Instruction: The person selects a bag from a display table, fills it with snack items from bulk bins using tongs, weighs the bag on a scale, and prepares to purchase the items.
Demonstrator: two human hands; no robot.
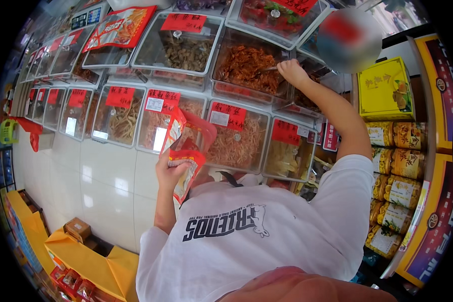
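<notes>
My left hand [171, 170] holds a red and white printed food pouch [190, 151] upright, its mouth spread apart, in front of my chest. My right hand [293, 72] reaches into a clear plastic bin at the top centre and grips the handle of a metal utensil [268, 69]. Its far end lies in reddish-brown dried food [247, 66]; what kind of utensil it is, I cannot tell. The inside of the pouch is mostly hidden.
Lidded clear bins of dried food, such as one with shredded pieces [238, 141], stand in rows around the bin. A similar pouch [119, 30] lies on a lid at upper left. A yellow box [385, 88] and stacked jars [396, 192] stand on the right.
</notes>
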